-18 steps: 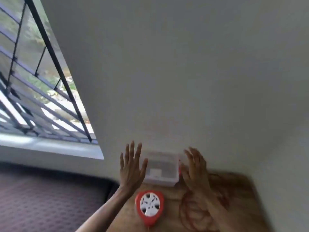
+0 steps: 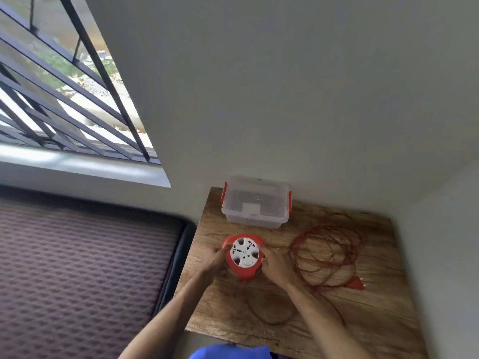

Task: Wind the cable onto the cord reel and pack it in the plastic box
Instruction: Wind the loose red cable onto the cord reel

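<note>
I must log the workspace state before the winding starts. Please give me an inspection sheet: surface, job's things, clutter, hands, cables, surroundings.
Surface: wooden table, set in a wall corner.
Job's things: red and white cord reel near the middle of the table; clear plastic box with red latches behind it, by the wall, lid on.
Clutter: nothing seen.
Hands: left hand and right hand grip the reel from either side.
Cables: red cable in loose coils right of the reel, not wound; its plug lies on the table.
Surroundings: barred window at left; patterned mattress beside the table.
</note>
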The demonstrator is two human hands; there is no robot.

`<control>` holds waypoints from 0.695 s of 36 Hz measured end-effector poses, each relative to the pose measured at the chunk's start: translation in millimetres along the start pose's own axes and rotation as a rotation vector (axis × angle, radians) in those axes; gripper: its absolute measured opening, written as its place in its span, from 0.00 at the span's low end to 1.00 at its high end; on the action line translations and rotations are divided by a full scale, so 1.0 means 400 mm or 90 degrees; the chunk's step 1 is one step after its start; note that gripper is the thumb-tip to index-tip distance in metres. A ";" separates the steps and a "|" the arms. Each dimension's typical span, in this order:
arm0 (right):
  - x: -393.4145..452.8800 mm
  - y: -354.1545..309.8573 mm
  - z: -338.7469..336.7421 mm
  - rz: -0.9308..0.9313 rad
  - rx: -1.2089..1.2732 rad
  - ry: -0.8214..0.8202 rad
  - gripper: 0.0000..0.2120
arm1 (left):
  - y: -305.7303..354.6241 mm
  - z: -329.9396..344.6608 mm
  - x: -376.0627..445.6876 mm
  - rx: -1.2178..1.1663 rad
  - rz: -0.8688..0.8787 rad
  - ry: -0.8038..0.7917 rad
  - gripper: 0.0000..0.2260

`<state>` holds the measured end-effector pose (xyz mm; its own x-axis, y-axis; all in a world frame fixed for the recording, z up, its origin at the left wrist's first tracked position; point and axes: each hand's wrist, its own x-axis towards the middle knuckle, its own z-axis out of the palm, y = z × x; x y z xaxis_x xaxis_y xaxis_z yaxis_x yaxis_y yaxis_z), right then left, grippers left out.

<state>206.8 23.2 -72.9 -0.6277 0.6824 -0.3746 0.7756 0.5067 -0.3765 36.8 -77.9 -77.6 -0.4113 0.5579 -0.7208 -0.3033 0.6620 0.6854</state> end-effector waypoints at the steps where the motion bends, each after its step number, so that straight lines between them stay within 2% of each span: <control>1: 0.000 -0.002 0.002 0.002 0.019 0.008 0.28 | -0.008 -0.003 0.003 0.000 0.007 0.003 0.19; 4: -0.004 -0.001 0.006 -0.007 0.048 0.036 0.25 | -0.028 -0.011 0.005 0.009 0.068 0.020 0.16; 6: -0.013 -0.001 0.004 -0.027 -0.008 0.055 0.24 | -0.029 -0.016 -0.003 0.053 0.110 0.009 0.17; 8: -0.019 -0.006 0.008 -0.079 -0.091 0.054 0.25 | -0.026 -0.020 -0.006 0.104 0.151 0.008 0.17; 14: -0.035 -0.023 -0.001 -0.289 -0.211 -0.025 0.27 | 0.001 -0.040 0.000 0.240 0.297 -0.013 0.16; 17: -0.036 -0.006 -0.039 -0.358 -0.270 -0.003 0.26 | 0.031 -0.060 0.009 0.283 0.359 -0.007 0.18; 21: -0.032 0.001 -0.101 -0.410 -0.336 0.022 0.30 | 0.103 -0.081 0.010 0.384 0.452 0.000 0.16; 25: -0.012 -0.027 -0.188 -0.458 -0.391 0.118 0.30 | 0.207 -0.068 -0.010 0.444 0.509 0.006 0.18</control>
<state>206.7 54.2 -3.2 -0.9869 0.1469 -0.0672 0.1425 0.9876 0.0653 -10.0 -39.0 -15.2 -0.2814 0.9559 -0.0837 0.6175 0.2472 0.7468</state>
